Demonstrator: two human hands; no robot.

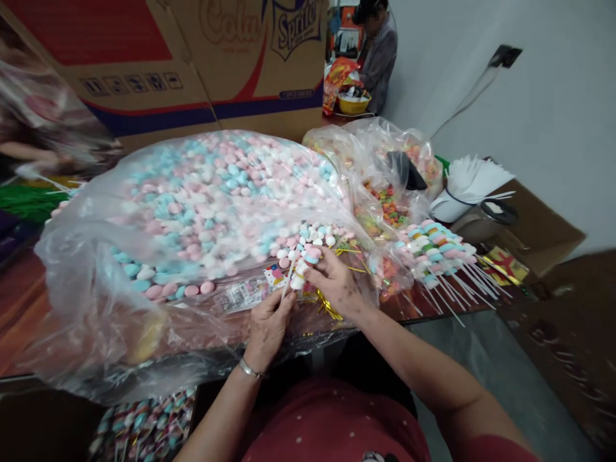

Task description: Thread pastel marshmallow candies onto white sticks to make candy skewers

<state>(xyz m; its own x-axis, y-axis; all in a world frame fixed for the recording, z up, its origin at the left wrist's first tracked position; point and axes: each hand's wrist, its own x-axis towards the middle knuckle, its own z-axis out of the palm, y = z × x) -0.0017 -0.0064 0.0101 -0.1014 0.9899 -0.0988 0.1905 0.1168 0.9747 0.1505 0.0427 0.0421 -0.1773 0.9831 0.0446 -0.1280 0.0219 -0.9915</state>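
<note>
Between the fingers of my left hand (pixel 269 324) a thin white stick (pixel 288 277) points upward. My right hand (pixel 337 285) is closed on a pink, blue and white marshmallow (pixel 314 254) right beside the stick. White marshmallow pieces (pixel 298 276) sit between both hands; whether the stick runs through them I cannot tell. Just beyond, loose marshmallows (pixel 317 234) spill from the mouth of a big clear plastic bag (pixel 206 186) full of pastel ones. Gold twist ties (pixel 330 307) lie beside my right hand, and printed packets (pixel 245 294) lie behind my left.
Finished marshmallow skewers (pixel 436 247) are stacked at the right, near a cup of white sticks (pixel 474 176) and a lidded jar (pixel 486 218). Bags of colourful candy (pixel 385 199) stand behind. A large cardboard box (pixel 206 70) blocks the back. Other people (pixel 380 58) are nearby.
</note>
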